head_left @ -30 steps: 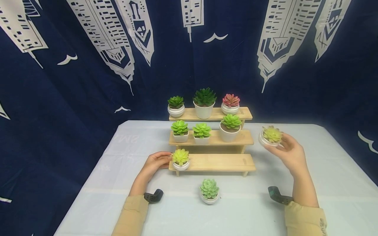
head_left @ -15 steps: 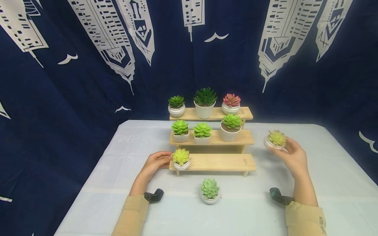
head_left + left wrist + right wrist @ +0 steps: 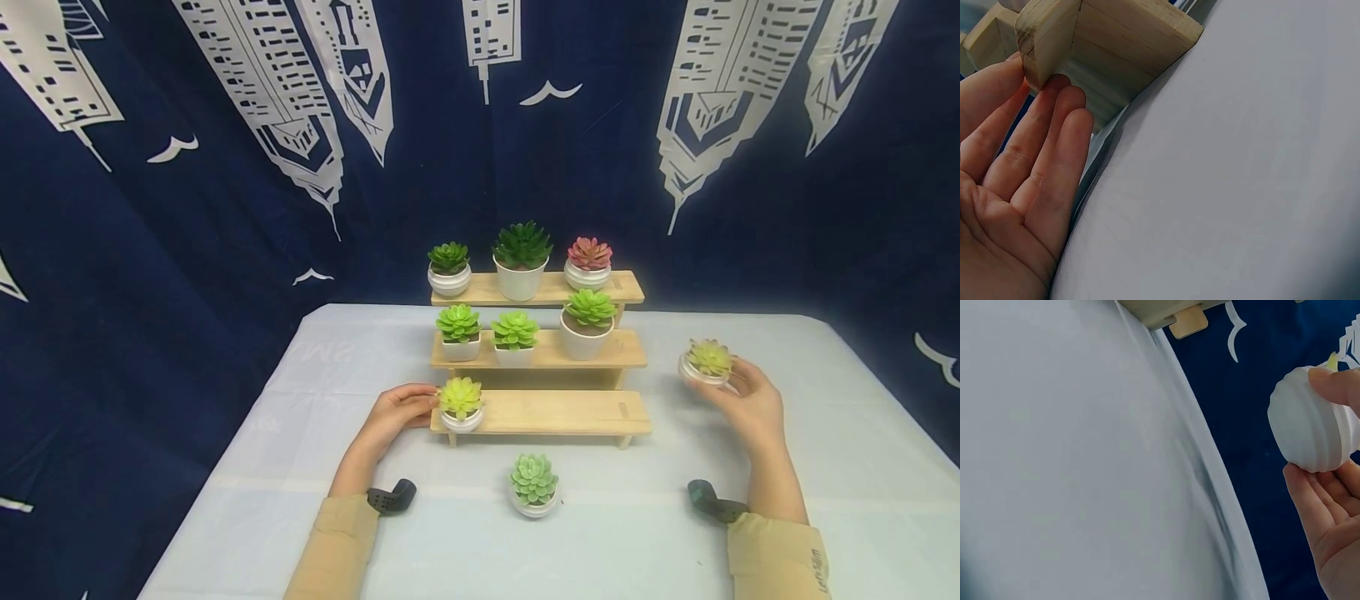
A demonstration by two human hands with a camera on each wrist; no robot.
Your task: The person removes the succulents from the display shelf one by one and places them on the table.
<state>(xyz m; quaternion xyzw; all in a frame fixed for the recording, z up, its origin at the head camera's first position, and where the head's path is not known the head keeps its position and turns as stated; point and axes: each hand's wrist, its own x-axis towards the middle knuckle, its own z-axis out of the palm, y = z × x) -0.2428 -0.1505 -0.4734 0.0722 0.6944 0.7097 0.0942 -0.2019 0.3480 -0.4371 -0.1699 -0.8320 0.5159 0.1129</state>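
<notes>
My right hand (image 3: 753, 408) holds a small potted succulent (image 3: 708, 358) with yellow-green leaves, right of the stand. In the right wrist view the thumb and fingers grip the sides of its ribbed white pot (image 3: 1307, 422), which is off the table. At the left end of the lowest step of the wooden three-step plant stand (image 3: 555, 412), my left hand (image 3: 397, 412) pinches the board's edge. The left wrist view shows that board end (image 3: 1047, 44) between thumb and fingers. A yellow-green succulent (image 3: 461, 404) in a white pot stands on that step, close to the fingertips.
A pale green potted succulent (image 3: 533, 483) stands on the white-covered table (image 3: 600, 542) in front of the stand. Three potted plants, including a pink one (image 3: 588, 262), line the top step, and three light green ones (image 3: 514, 337) the middle. Behind hangs a dark blue printed cloth (image 3: 420, 192).
My right hand has shifted slightly right and lower in the head view, carrying the potted succulent away from the stand. The left hand has stayed at the bottom step.
</notes>
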